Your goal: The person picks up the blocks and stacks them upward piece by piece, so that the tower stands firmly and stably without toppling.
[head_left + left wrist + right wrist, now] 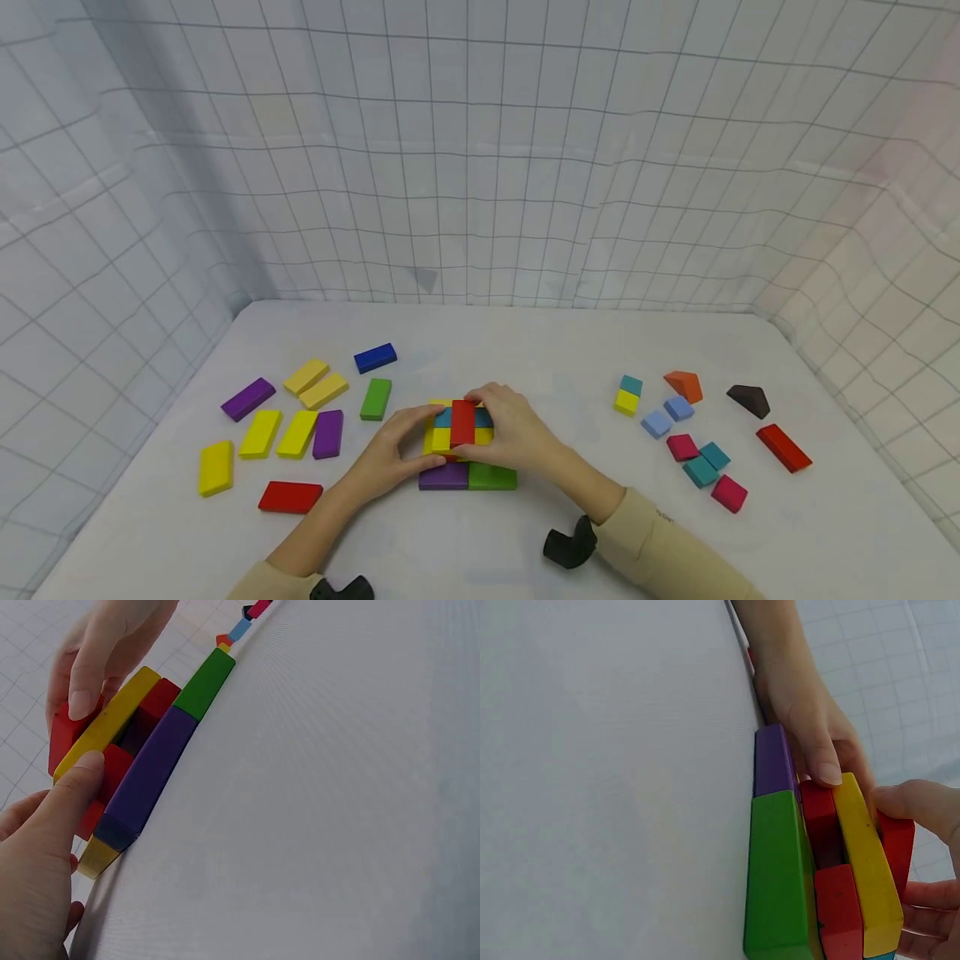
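The red block (462,422) lies on top of the stack (467,477), mid-bench (525,542), its long axis running away from the person. Below it, yellow blocks (441,439) cross the other way, and the bottom layer, a purple block (444,476) beside a green block (492,477), lies left to right.

Both hands meet at this red block from opposite sides. The left hand (390,454) comes from the near left, thumb and fingers curled to pinch the stack's left edge; the left wrist view shows its thumb pressed against a yellow block (105,727). The right hand (513,429) comes from the right, fingers curled over the far end of the red block and thumb at its near end, so its grip spans the long axis. The right hand looks the nearer of the 2 and has the fuller hold.

Loose blocks (296,433) lie well apart to the left, and small blocks (701,471) to the right.
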Demonstrator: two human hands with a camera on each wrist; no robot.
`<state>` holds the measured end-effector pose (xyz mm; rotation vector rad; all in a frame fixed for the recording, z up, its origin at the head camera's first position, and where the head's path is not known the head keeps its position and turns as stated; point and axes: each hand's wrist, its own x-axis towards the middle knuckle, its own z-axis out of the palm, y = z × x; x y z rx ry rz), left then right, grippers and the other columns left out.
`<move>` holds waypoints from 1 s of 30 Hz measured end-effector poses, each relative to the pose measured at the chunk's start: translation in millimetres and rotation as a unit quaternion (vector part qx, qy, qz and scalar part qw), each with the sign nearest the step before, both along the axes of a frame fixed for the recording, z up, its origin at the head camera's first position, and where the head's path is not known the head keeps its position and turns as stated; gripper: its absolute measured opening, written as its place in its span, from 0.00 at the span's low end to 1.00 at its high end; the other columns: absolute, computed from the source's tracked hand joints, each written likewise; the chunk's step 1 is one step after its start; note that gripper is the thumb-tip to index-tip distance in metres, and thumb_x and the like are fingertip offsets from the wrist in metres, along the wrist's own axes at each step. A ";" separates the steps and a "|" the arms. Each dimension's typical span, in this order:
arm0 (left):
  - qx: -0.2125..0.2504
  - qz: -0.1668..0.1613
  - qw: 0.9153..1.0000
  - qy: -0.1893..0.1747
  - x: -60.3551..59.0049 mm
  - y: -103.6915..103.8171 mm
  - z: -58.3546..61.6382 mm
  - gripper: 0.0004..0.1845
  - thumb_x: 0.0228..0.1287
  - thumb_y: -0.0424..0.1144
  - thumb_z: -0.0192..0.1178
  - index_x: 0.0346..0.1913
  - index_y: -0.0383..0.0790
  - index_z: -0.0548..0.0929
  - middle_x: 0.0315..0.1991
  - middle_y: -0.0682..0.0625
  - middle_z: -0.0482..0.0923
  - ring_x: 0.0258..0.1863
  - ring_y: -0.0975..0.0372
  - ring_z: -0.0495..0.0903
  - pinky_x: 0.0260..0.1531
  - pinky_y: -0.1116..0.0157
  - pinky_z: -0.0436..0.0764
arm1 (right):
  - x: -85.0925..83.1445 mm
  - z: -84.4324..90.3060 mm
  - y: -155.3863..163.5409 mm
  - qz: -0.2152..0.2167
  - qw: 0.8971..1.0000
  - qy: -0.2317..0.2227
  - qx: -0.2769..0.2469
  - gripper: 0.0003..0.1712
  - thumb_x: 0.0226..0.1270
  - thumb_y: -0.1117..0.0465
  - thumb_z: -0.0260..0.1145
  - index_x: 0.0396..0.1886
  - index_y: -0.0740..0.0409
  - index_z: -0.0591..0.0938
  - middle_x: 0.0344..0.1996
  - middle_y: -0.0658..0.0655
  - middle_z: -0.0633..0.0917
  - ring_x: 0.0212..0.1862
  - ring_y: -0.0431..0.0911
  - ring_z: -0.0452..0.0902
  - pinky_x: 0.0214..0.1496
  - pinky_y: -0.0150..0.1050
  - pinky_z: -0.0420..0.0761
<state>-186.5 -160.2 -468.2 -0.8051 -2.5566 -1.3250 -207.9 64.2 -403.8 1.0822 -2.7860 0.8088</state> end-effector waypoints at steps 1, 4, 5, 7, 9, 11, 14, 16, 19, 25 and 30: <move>-0.001 0.001 1.000 0.001 -0.1 0.1 0.2 0.33 0.52 0.44 0.67 0.63 0.51 0.68 0.60 0.51 0.69 0.60 0.57 0.66 0.57 0.51 0.68 | 0.2 -0.7 -0.6 -0.001 1.000 0.006 0.002 0.34 0.50 0.43 0.69 0.52 0.58 0.73 0.47 0.52 0.77 0.47 0.43 0.70 0.52 0.44 0.72; -0.002 0.004 1.000 0.003 -0.2 0.3 1.1 0.33 0.52 0.43 0.67 0.63 0.51 0.68 0.60 0.52 0.69 0.60 0.57 0.66 0.57 0.51 0.68 | 0.1 -3.0 -1.6 0.000 1.000 0.016 0.003 0.35 0.51 0.43 0.69 0.53 0.58 0.72 0.47 0.52 0.77 0.47 0.44 0.70 0.52 0.44 0.72; -0.002 0.004 1.000 0.005 -0.3 0.3 1.2 0.33 0.52 0.43 0.67 0.63 0.50 0.68 0.60 0.52 0.69 0.60 0.57 0.66 0.57 0.51 0.68 | 0.0 -3.9 -1.7 0.000 1.000 0.018 0.003 0.35 0.50 0.43 0.69 0.53 0.58 0.72 0.47 0.52 0.77 0.46 0.44 0.70 0.52 0.43 0.72; -0.001 0.003 1.000 0.007 -0.5 0.6 1.1 0.33 0.52 0.43 0.67 0.63 0.50 0.68 0.60 0.52 0.69 0.59 0.57 0.66 0.57 0.51 0.68 | -0.3 -5.2 -2.0 -0.001 1.000 0.020 0.008 0.36 0.50 0.43 0.69 0.54 0.59 0.71 0.47 0.52 0.77 0.45 0.43 0.70 0.51 0.42 0.72; -0.002 0.001 1.000 0.007 -0.8 1.1 0.9 0.34 0.52 0.44 0.67 0.63 0.50 0.67 0.59 0.51 0.69 0.59 0.57 0.66 0.57 0.51 0.68 | 0.2 -5.4 -2.1 -0.004 1.000 0.017 0.013 0.37 0.50 0.44 0.69 0.55 0.59 0.70 0.46 0.52 0.78 0.44 0.43 0.71 0.51 0.41 0.72; -0.003 0.001 1.000 0.007 -1.3 1.5 0.2 0.34 0.52 0.44 0.67 0.63 0.51 0.67 0.59 0.51 0.70 0.59 0.56 0.67 0.57 0.50 0.68 | 0.4 -5.8 -2.1 -0.004 1.000 0.014 0.013 0.37 0.50 0.45 0.70 0.55 0.60 0.70 0.46 0.53 0.78 0.43 0.43 0.71 0.50 0.41 0.72; -0.005 0.002 1.000 0.004 -1.7 2.1 0.7 0.35 0.52 0.44 0.67 0.64 0.51 0.66 0.59 0.50 0.70 0.59 0.56 0.67 0.57 0.50 0.68 | 0.4 -6.6 -2.0 -0.003 1.000 0.017 0.009 0.37 0.50 0.45 0.70 0.56 0.60 0.69 0.46 0.53 0.78 0.43 0.43 0.71 0.50 0.41 0.72; -0.005 0.002 1.000 0.004 -2.0 2.4 0.7 0.35 0.52 0.44 0.67 0.64 0.51 0.66 0.59 0.50 0.70 0.59 0.56 0.67 0.57 0.50 0.68 | -0.3 -8.1 -1.7 -0.002 1.000 0.022 0.006 0.38 0.50 0.45 0.70 0.55 0.61 0.69 0.46 0.53 0.78 0.43 0.43 0.71 0.51 0.41 0.72; -0.004 0.002 1.000 0.001 -2.3 2.6 0.7 0.35 0.51 0.44 0.68 0.64 0.51 0.67 0.60 0.50 0.69 0.60 0.56 0.66 0.58 0.51 0.67 | -0.7 -9.5 -0.8 0.000 1.000 0.026 0.007 0.39 0.50 0.44 0.70 0.56 0.60 0.69 0.47 0.53 0.78 0.44 0.43 0.71 0.52 0.43 0.72; -0.009 0.011 1.000 -0.008 -1.3 2.7 -0.4 0.35 0.52 0.46 0.67 0.64 0.51 0.67 0.60 0.50 0.68 0.61 0.55 0.65 0.58 0.50 0.67 | -2.3 1.3 27.4 -0.002 0.999 -0.041 -0.031 0.44 0.50 0.43 0.69 0.63 0.57 0.64 0.57 0.56 0.73 0.55 0.48 0.69 0.59 0.50 0.66; -0.012 0.015 1.000 -0.008 -0.7 2.6 -0.6 0.35 0.51 0.47 0.67 0.64 0.53 0.66 0.61 0.50 0.68 0.61 0.55 0.65 0.58 0.51 0.67 | -15.2 10.1 107.4 -0.032 0.994 -0.042 -0.092 0.37 0.55 0.55 0.69 0.63 0.58 0.66 0.58 0.59 0.71 0.56 0.55 0.67 0.56 0.55 0.69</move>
